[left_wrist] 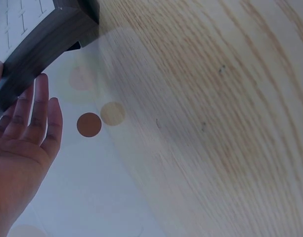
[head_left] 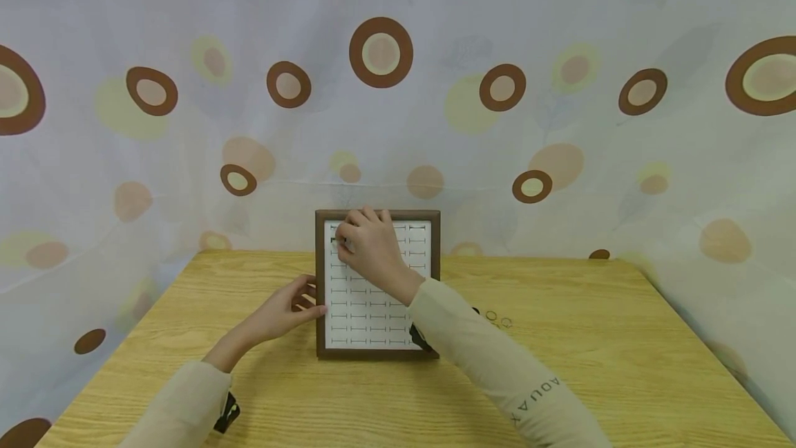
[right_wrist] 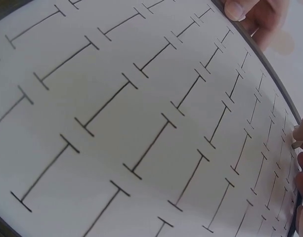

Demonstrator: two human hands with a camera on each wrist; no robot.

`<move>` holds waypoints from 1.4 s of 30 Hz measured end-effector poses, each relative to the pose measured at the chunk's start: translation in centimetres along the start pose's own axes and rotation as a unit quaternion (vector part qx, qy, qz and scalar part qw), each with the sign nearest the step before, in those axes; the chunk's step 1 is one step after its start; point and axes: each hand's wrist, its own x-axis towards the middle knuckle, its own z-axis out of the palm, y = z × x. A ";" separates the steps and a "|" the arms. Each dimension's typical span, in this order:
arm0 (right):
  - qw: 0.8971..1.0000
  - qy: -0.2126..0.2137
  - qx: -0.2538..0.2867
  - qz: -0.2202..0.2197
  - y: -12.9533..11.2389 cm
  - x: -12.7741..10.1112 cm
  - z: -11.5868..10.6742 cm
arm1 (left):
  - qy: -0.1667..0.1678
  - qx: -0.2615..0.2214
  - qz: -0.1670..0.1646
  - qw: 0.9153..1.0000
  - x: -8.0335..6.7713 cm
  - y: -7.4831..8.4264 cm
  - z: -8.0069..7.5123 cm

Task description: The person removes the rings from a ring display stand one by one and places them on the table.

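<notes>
A whiteboard in a brown frame stands upright on the table, its white face ruled with rows of short black lines with end bars. My left hand holds its left edge, thumb on the front and the other fingers behind. In the left wrist view those fingers lie against the back of the frame. My right hand is at the upper left of the white face, fingers bent. Between its fingertips, a small slim object shows in the right wrist view, mostly hidden; I cannot tell its kind.
The wooden table reaches out on both sides of the board. A pale curtain with brown ringed dots hangs behind and beside it. Dark wrist devices sit at both cuffs. My right sleeve covers the board's lower right corner.
</notes>
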 end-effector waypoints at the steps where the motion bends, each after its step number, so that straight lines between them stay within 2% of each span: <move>1: 1.000 0.001 0.001 0.000 0.0 0.0 0.0 | 0.000 0.000 0.001 1.000 0.1 -0.5 0.1; 4: 1.000 0.001 0.009 0.001 0.0 0.0 0.0 | -0.001 -0.002 0.002 1.000 0.4 -1.7 0.1; 8: 1.000 0.003 0.020 0.003 0.0 -0.1 -0.1 | -0.003 -0.007 0.005 1.000 0.5 -2.2 0.1; 19: 1.000 0.008 0.026 0.001 0.0 0.0 0.0 | -0.006 -0.006 0.006 1.000 0.4 -1.8 0.0; 29: 1.000 -0.005 0.031 0.005 0.0 0.1 -0.3 | -0.006 0.000 0.006 1.000 0.5 -1.9 -0.1; 42: 1.000 0.005 0.030 -0.001 0.1 0.0 -0.2 | -0.005 0.007 0.008 1.000 0.5 -1.8 0.0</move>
